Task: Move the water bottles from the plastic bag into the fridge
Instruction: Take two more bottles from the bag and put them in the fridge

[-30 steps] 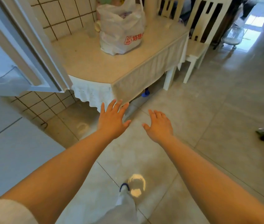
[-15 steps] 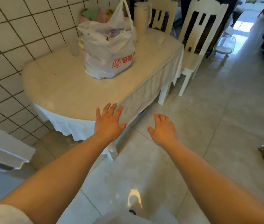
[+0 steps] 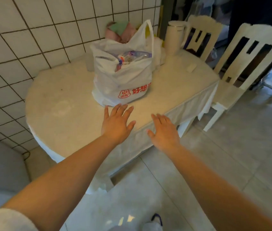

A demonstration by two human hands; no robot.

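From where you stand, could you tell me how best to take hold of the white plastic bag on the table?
Probably by its upright handle loop, reaching from above on the chair side. The plastic bag gapes open and slack, so its sides offer little to grip.

Counter (image 3: 68, 124): we record a rounded top under a pale cream cloth whose edge hangs down the front and the 3 o'clock side; it stands against the tiled wall.

Directly on it we list:
- plastic bag (image 3: 123, 80), white with a red logo and red lettering, upright near the centre, mouth open, one handle standing up; wrapped goods show at the mouth, but we cannot identify them.
- cream jug (image 3: 174, 38) with a handle, upright at 1 o'clock from the bag, near the far edge.
- small pale flat item (image 3: 191, 67) at 3 o'clock from the bag, well apart from it.
- pink and green bundle (image 3: 120, 30) at 12 o'clock, behind the bag, by the wall.
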